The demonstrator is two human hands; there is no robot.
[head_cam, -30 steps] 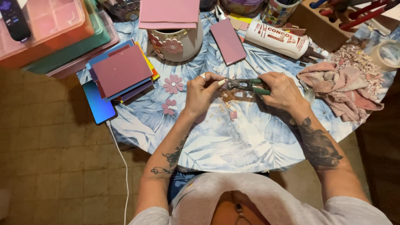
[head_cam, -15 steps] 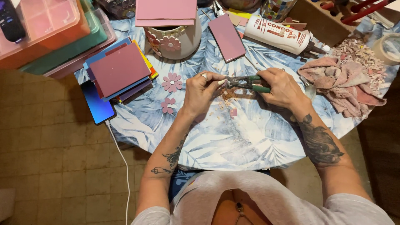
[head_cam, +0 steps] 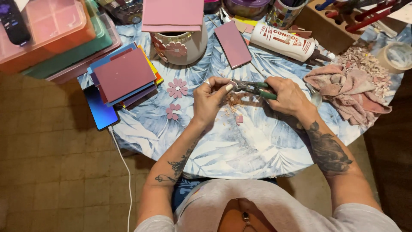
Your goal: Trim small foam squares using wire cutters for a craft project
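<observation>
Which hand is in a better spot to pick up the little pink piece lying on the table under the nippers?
Probably the left hand. Its fingers only pinch something small at the nose of the nippers, and the pink piece lies just below. The right hand is wrapped around the green handles.

Person wears a light grey short-sleeved top. Both forearms bare. Left forearm [head_cam: 174, 165] carries a dark, fine-lined scrolling tattoo. Right forearm [head_cam: 328, 150] carries a larger, densely shaded dark tattoo. Left hand [head_cam: 210, 101]: pale painted nails, a ring on one finger. Right hand [head_cam: 289, 95]: no markings discernible
</observation>
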